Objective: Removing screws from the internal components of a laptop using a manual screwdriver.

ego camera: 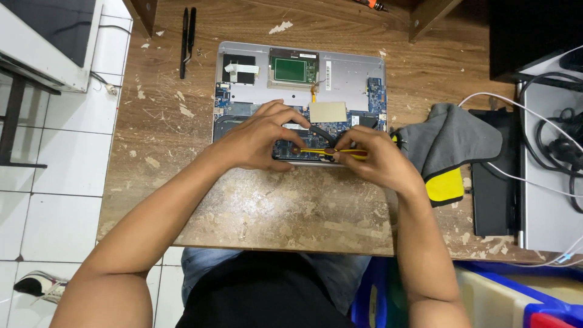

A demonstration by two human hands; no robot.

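1. Opened silver laptop base point(349, 73) lies at 12 o'clock on worn wooden bench point(267, 206).
2. Our right hand point(376, 161) is closed around yellow-and-black screwdriver point(316, 150); left hand point(258, 140) pinches its tip at the blue circuit board point(288, 147).
3. We judge: keep the tip steady, seated.

A worn wooden table point(255, 206) with flaked, scratched varnish carries everything. An opened laptop point(346, 76), its boards exposed, lies flat at the middle of the far half. To the left of the laptop, near the far edge, lie black tweezers point(187, 39). Just to the right of the laptop lies a crumpled grey and yellow cloth point(449, 143), and beyond that a flat black device point(493, 182).
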